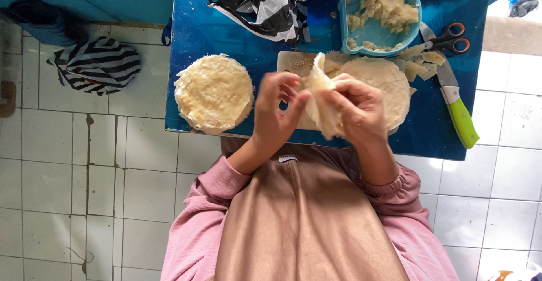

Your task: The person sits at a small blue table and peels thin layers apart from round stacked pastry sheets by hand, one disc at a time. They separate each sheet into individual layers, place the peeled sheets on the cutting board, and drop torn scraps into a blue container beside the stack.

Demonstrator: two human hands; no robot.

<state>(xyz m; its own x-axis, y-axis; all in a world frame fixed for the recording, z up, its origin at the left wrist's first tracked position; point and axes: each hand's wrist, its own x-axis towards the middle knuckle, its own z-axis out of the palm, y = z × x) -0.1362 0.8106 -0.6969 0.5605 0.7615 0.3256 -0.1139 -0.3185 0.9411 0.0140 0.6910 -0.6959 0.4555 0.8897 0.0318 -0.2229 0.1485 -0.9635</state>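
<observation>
Home kitchen corner, white tiled floor [68, 162], low blue table [214, 33], wrapper stack [214, 93], knife [457, 106]

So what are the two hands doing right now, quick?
Left hand: fingers pinching the edge of the thin pale wrapper.
Right hand: closed on the same wrapper.

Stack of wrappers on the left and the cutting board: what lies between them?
In the head view, only bare blue table separates the stack of wrappers from the cutting board; nearer the camera, the left hand overlaps that gap.
</observation>
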